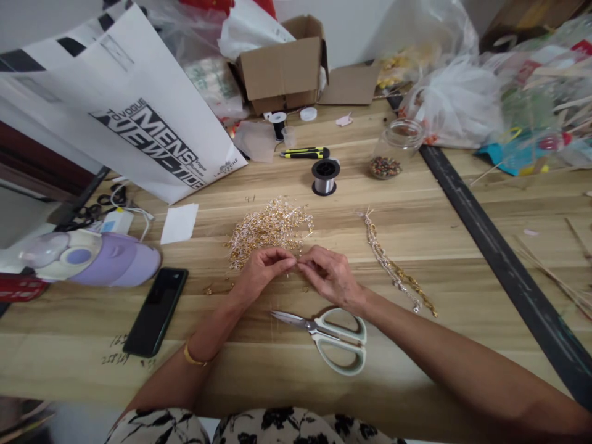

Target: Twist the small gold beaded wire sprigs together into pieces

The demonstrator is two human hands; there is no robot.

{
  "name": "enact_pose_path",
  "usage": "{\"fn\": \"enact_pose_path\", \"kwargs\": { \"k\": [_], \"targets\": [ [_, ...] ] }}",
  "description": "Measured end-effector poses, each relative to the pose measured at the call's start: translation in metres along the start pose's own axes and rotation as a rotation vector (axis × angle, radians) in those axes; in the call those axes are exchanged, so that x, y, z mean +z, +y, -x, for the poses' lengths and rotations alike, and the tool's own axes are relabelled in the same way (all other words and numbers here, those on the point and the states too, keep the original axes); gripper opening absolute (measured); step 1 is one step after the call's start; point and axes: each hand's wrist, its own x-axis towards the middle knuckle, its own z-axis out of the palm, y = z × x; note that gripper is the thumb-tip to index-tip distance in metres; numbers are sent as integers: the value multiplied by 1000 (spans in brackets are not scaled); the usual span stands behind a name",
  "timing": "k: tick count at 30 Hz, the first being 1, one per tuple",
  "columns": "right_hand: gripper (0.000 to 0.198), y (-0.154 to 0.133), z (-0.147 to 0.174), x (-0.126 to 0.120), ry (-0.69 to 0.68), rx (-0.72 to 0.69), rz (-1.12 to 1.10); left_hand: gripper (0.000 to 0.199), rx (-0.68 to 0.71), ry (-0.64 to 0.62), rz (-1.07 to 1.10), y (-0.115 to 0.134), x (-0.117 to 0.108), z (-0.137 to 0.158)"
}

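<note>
My left hand [266,270] and my right hand [329,274] meet fingertip to fingertip over the table, both pinched closed. Whatever sits between the fingertips is too small to make out. Just behind them lies a loose heap of small gold and silver jewelry pieces [266,229], with a few strays by my left wrist. Scissors [333,336] with pale green handles lie below my right hand, blades pointing left. To the right rest gold and silver chains [391,262], bunched together at their upper end.
Behind the heap are a wire spool [325,177], a yellow-black utility knife [305,153] and a glass jar [396,148] of beads. A phone [156,311], purple bottle [111,258] and white paper bag [139,105] stand left. A cardboard box [282,71] and plastic bags [456,102] line the back.
</note>
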Motion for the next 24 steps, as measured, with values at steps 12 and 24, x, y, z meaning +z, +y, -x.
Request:
{"fn": "enact_pose_path", "kwargs": {
  "k": [12, 24],
  "targets": [
    [10, 0, 0, 0, -14, 32, -7, 23, 157, -2, -196, 3, 1, 2],
    [8, 0, 0, 0, -54, 36, -24, 24, 213, -15, -266, 0, 2, 3]
  ]
}}
